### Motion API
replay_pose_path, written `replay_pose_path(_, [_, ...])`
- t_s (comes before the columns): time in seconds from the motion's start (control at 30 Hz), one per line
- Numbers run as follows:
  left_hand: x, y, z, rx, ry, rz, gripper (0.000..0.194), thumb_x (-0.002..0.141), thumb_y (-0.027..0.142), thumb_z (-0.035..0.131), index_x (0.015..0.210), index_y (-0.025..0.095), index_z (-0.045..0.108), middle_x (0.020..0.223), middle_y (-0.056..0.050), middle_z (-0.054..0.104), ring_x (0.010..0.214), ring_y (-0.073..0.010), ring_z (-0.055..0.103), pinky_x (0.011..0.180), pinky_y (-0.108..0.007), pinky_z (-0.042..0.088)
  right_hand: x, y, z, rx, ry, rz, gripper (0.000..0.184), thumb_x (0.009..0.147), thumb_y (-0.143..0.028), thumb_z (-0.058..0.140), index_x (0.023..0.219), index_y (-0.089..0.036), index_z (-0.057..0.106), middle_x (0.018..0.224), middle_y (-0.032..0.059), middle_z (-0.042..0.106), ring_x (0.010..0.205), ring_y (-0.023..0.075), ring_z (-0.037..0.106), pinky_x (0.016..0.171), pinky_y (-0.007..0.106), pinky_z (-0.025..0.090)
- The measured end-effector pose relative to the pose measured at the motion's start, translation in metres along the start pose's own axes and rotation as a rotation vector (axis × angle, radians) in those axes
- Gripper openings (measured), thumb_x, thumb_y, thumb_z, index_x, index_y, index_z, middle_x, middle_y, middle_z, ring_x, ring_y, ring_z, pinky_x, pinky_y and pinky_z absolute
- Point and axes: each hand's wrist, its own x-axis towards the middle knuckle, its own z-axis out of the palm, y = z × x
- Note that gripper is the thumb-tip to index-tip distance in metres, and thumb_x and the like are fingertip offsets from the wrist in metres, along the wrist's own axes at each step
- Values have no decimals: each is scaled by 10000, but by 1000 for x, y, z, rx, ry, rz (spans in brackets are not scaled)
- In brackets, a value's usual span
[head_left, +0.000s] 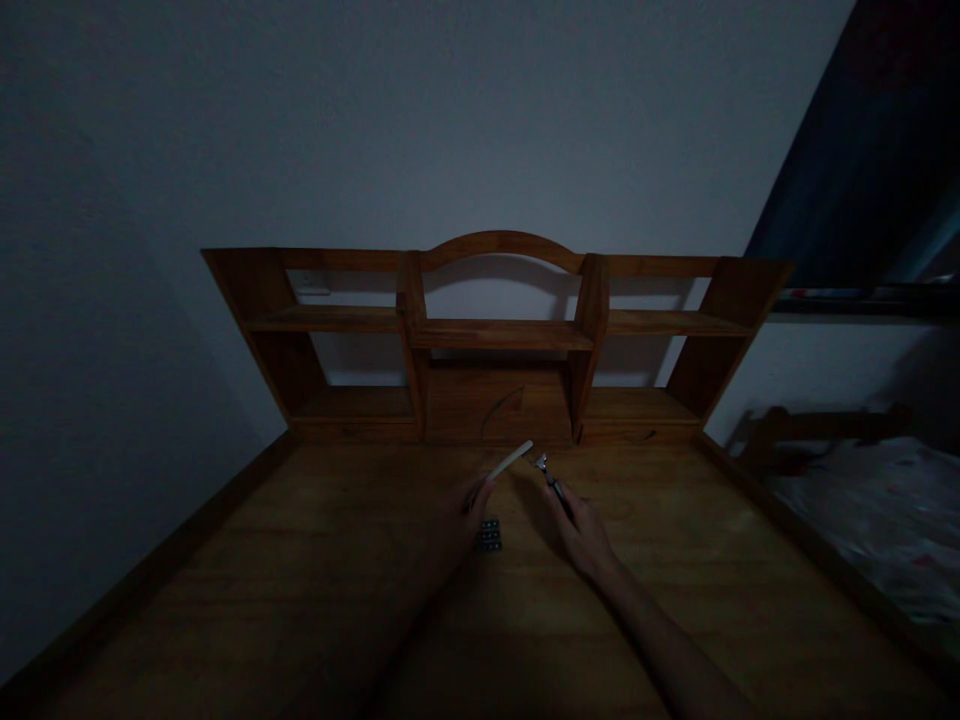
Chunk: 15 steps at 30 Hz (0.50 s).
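Two bare hands work at the lower middle of the frame, above a wooden desktop (315, 540). Right of centre, the right hand (579, 528) has its fingers closed around the dark handle of a slim tool (555, 487); the tool tilts up and to the left, ending in a bright metal head (541, 463). Just left of centre, the left hand (461, 512) pinches the lower end of a pale, narrow strip (511, 460), though shadow hides how each finger sits. The strip slants up to the right, its free tip near the metal head; whether they touch is too dim to tell. Close by the left hand, at the lower centre, lies a small dark block (490, 535) with rows of light spots.

Farther out, a wooden shelf unit (501, 334) spans the middle of the frame, with an arched rail at its top centre. A thin, curved dark line (501, 402) shows in its lower central compartment; I cannot tell what it is. Behind rises a grey wall (450, 120). At upper right hangs a dark blue curtain (847, 160), and at the right edge, lower down, lies pale, patterned bedding (885, 510).
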Motion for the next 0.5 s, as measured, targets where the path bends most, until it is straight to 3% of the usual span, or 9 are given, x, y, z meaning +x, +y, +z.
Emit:
replay_pose_path(0.2, [-3,-1,1,18,-89,78,265,848,372,536,1047,239,649,1049,-38,660,973,-184,611,900,-366,476,-1,3,2,3,4,0,392,940,-439,355,1114,-180,592,763,52,668,681,220,637,621,267,445])
replay_pose_path(0.5, [-1,-6,2,-18,16,-4,277,837,402,541,1013,219,653,1016,-46,670,955,-187,629,875,-349,499,0,-3,0,9,27,-17,404,930,-457,355,1036,-178,627,755,56,678,680,222,644,631,270,462])
